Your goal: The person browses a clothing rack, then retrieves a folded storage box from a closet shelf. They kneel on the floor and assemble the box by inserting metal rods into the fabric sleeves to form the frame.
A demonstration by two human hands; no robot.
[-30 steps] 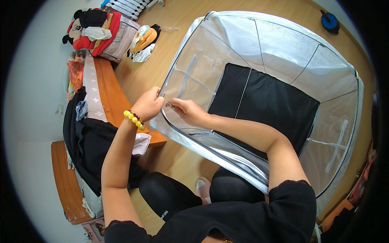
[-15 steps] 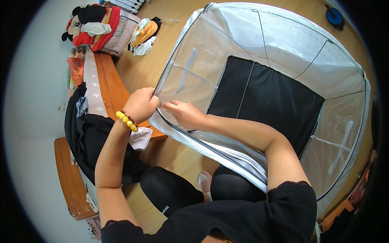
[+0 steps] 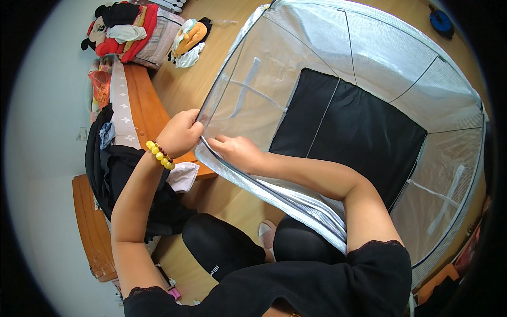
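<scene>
A large fabric box [image 3: 417, 61] with silvery mesh walls, thin rods and a dark-edged rim opens toward me. A black panel [image 3: 359, 119] covers its bottom. My left hand [image 3: 182, 133] is closed around the rim at the box's near left corner, a yellow bead bracelet [image 3: 160, 154] on its wrist. Reaching across the opening, my right hand [image 3: 240, 153] has its fingers curled on the dark edging just beside the left one; its fingertips are partly hidden. The near wall [image 3: 296, 203] sags in folds over my knee.
An orange wooden bench [image 3: 142, 100] with a pale runner stands at the left, dark clothes [image 3: 127, 179] heaped by it. Beyond it sits a bag piled with clothes [image 3: 158, 39]. More clothes [image 3: 191, 42] lie on the floor. A blue and black wheel [image 3: 441, 22] is far right.
Both hands have shifted slightly left and down along with the box's corner. My left elbow has swung outward, and the right fingers have come closer to the edging.
</scene>
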